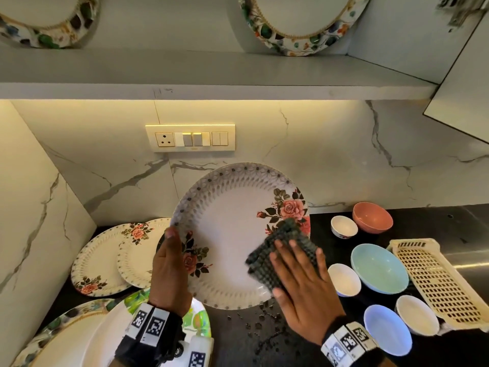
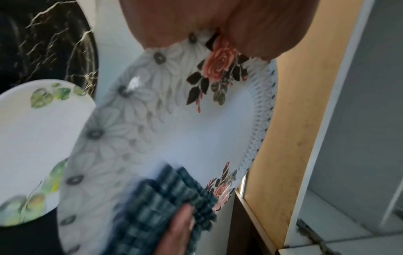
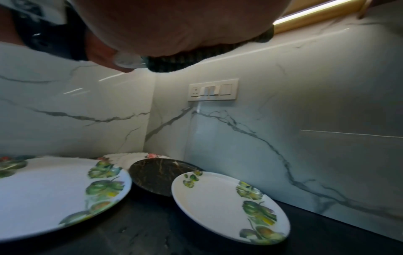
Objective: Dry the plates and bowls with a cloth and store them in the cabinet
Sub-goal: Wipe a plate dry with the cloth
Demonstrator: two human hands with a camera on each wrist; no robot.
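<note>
A white plate with pink roses (image 1: 232,234) is held tilted above the black counter. My left hand (image 1: 170,250) grips its left rim, thumb on the front face. My right hand (image 1: 304,282) presses a dark checked cloth (image 1: 280,247) flat against the plate's right side with straight fingers. In the left wrist view the plate (image 2: 185,134) fills the frame, with the cloth (image 2: 165,195) blurred at its lower edge. The right wrist view shows only the palm (image 3: 174,25) and a strip of cloth (image 3: 187,58).
Two rose plates (image 1: 100,260) lie at the back left and leaf-patterned plates (image 1: 79,335) at the front left. Several bowls, among them a pink one (image 1: 371,218) and a teal one (image 1: 378,268), stand right beside a cream rack (image 1: 434,282). Above, the cabinet shelf (image 1: 211,75) holds floral plates.
</note>
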